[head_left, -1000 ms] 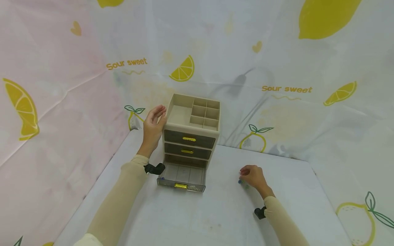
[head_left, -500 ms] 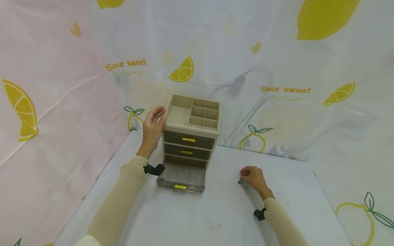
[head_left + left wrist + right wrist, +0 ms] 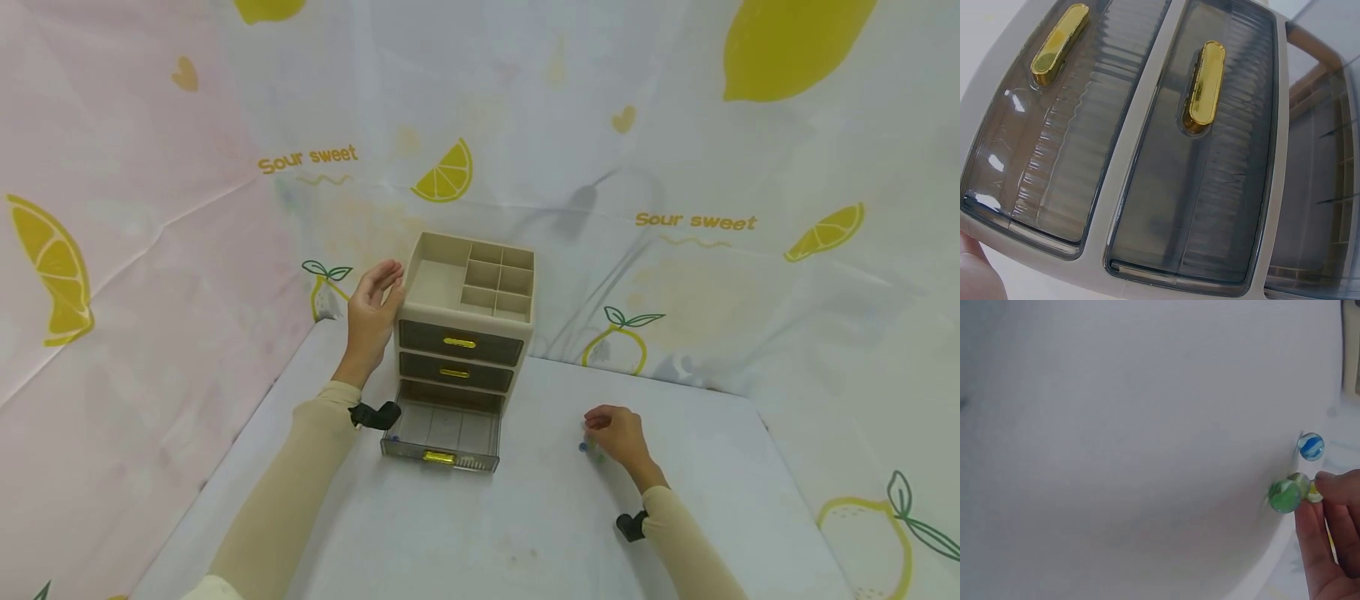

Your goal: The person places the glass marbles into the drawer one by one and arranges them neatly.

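Note:
My left hand (image 3: 369,321) rests with relaxed fingers against the left side of a beige desktop drawer organizer (image 3: 467,312). Its bottom drawer (image 3: 442,427) is pulled out, with a small blue marble (image 3: 394,438) in the front left corner. To the right of the organizer, my right hand (image 3: 619,435) is low over the table. In the right wrist view its thumb and fingertips pinch a yellow marble (image 3: 1315,493). Right beside the fingertips are a green marble (image 3: 1285,496) and a yellowish-green one (image 3: 1299,482) partly behind it. A blue-swirled marble (image 3: 1311,447) lies just beyond them.
The two upper drawers, with gold handles (image 3: 1207,84), are closed. Several divided compartments (image 3: 498,279) top the organizer. The white table (image 3: 555,517) meets a lemon-print cloth backdrop (image 3: 517,108) at the back and left.

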